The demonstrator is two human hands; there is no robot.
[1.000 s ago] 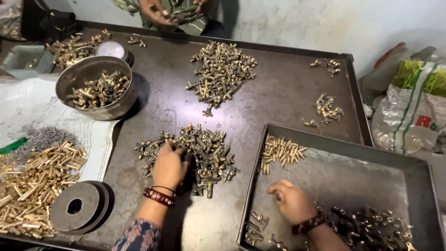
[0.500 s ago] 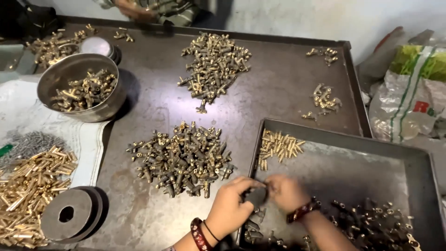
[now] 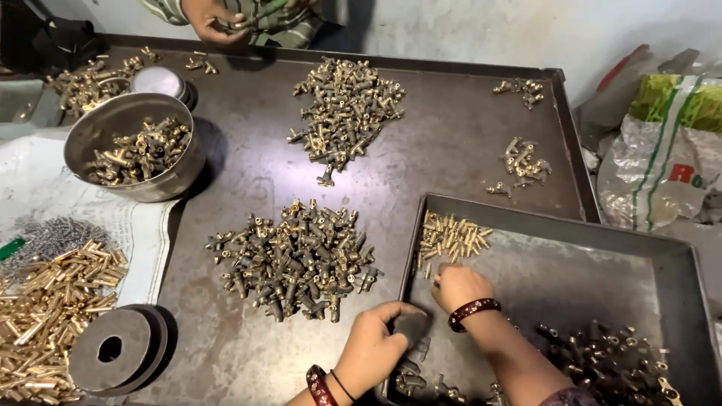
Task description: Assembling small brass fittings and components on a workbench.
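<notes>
The left hand [image 3: 374, 347] rests at the near left corner of the shallow grey metal tray [image 3: 602, 233], its fingers curled over a small dark metal fitting [image 3: 412, 328] — a clenched hold, with the fitting pressed against the tray's rim. The right hand [image 3: 459, 287] lies inside the tray, palm down, fingertips bent toward the small cluster of short brass pins [image 3: 449, 239] in the tray's far left corner; whether the fingers pinch a pin cannot be told. A dark red bangle circles each wrist.

Just left of the tray, on the dark metal table [image 3: 248, 188], sits a heap of dull brass-and-black T-shaped fittings [image 3: 297, 257], with a second, similar heap [image 3: 344, 111] farther back. A round steel bowl [image 3: 129, 120] of like parts stands at the left, near a pile of bright brass tubes [image 3: 49, 308] and a dark flat metal disc with a centre hole [image 3: 113, 349]. Across the table, another person's hand [image 3: 214, 19] holds something green.
</notes>
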